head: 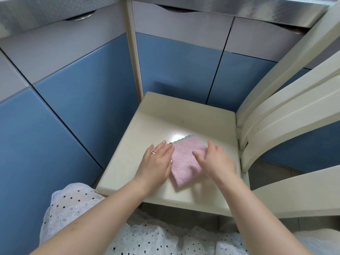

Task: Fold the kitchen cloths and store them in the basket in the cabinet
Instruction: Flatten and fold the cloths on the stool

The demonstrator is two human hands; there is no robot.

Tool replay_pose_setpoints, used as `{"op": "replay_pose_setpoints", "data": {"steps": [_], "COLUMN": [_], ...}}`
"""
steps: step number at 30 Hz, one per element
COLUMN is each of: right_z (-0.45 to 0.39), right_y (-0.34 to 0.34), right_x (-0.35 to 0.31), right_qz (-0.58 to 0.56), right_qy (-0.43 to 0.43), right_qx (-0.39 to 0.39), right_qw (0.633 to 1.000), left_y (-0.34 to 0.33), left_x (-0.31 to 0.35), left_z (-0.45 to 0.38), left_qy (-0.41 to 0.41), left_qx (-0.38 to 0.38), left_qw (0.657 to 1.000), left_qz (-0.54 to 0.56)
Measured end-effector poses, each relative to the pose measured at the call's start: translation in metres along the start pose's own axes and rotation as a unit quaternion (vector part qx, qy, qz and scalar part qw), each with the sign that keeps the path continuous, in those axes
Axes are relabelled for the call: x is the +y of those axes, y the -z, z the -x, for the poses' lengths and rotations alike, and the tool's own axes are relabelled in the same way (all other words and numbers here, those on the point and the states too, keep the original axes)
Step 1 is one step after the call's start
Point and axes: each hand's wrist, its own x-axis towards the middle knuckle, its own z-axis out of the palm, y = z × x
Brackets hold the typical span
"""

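A pink quilted kitchen cloth (185,163) with a green scalloped edge lies folded into a small rectangle on the cream chair seat (165,116). My left hand (156,161) lies flat on the seat, fingers straight, with its fingertips touching the cloth's left edge. On the cloth's right part rests my right hand (215,159), its fingers loosely bent and its thumb on the fabric. No basket is in view.
The chair's cream slatted back (287,115) rises at the right. Blue and grey cabinet doors (77,92) stand shut behind and to the left of the chair, under a metal counter edge (239,8). A white dotted dress (77,205) fills the bottom of the frame.
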Motion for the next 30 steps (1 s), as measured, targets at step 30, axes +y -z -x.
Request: {"op": "replay_pose_setpoints", "data": {"steps": [30], "right_z": [-0.032], "right_y": [-0.009], "right_x": [0.019], "right_qz": [-0.265], "right_qy": [-0.04], "right_qx": [-0.053], "right_qw": [0.962], "left_y": [0.009], "left_x": [0.005], "left_z": [0.006], "left_qy": [0.468], "left_qx": [-0.04], "left_qw": [0.589], "left_qz": [0.658]}}
